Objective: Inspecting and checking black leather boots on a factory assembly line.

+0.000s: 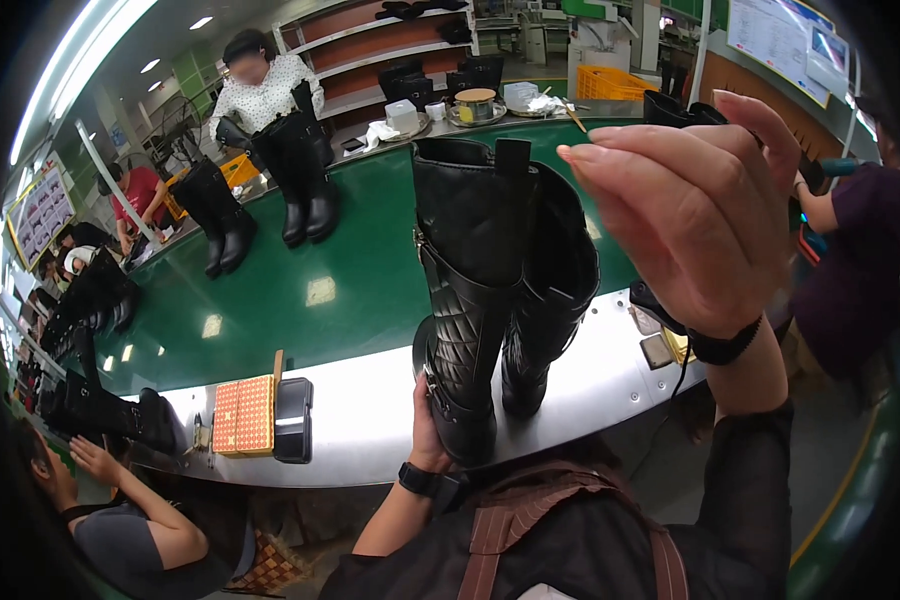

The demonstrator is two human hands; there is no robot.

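A pair of tall black boots stands upright in front of me. The nearer boot (467, 345) has a quilted shaft, straps and small buckles; the other boot (545, 335) is just right of it, its top open. My left hand (428, 430) grips the nearer boot low at its left side, with some fingers hidden behind it. Raised to the right of the shafts, close to the camera, is my right hand (685, 215), its fingers bent and pressed together as in a pinch. What it holds, if anything, is hidden. A thin stick (574, 118) shows just beyond its fingertips.
More black boots (308, 180) stand along the green belt (360, 290). A red-patterned box (243, 415) and a black tray (293, 420) lie on the metal edge (360, 445). Across the belt are small containers (475, 103) and a person (265, 90); other people flank me.
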